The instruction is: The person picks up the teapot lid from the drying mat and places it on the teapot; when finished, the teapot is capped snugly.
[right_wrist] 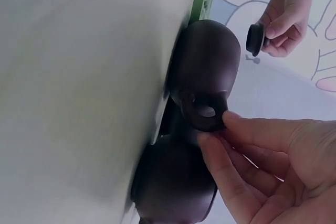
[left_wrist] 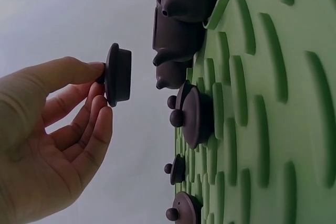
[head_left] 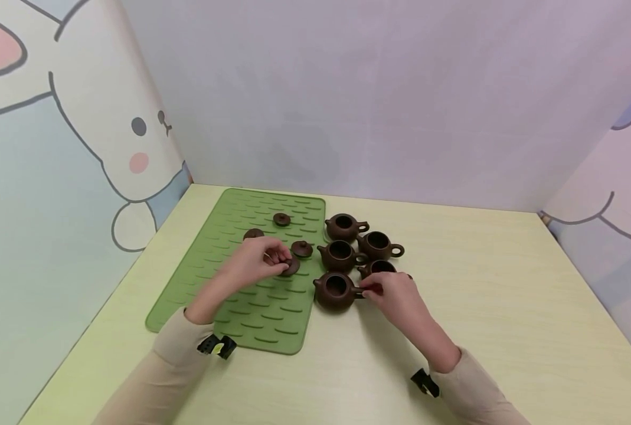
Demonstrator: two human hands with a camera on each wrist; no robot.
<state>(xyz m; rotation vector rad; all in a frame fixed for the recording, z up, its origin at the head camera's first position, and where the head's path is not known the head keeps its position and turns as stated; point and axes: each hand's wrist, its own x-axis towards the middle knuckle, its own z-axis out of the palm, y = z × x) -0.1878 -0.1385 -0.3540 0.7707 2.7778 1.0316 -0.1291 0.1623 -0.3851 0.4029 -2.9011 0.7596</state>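
Note:
My left hand (head_left: 252,261) pinches a dark brown teapot lid (left_wrist: 122,75) by its knob. That lid is raised above the green mat, its flat underside turned away from the palm in the left wrist view. With thumb and fingertips, my right hand (head_left: 400,300) pinches the loop handle (right_wrist: 202,121) of the nearest teapot (head_left: 335,295). This lidless pot stands upright on the table beside the mat's right edge, its spout pointing left. Close to my left hand, another lid (head_left: 301,249) lies knob-up on the mat.
Several more open teapots (head_left: 339,256) stand close together behind the nearest one, partly hidden by my right hand. Further lids (head_left: 281,219) lie on the ridged green mat (head_left: 267,327). Patterned cloth walls (head_left: 368,106) border the pale table (head_left: 480,283).

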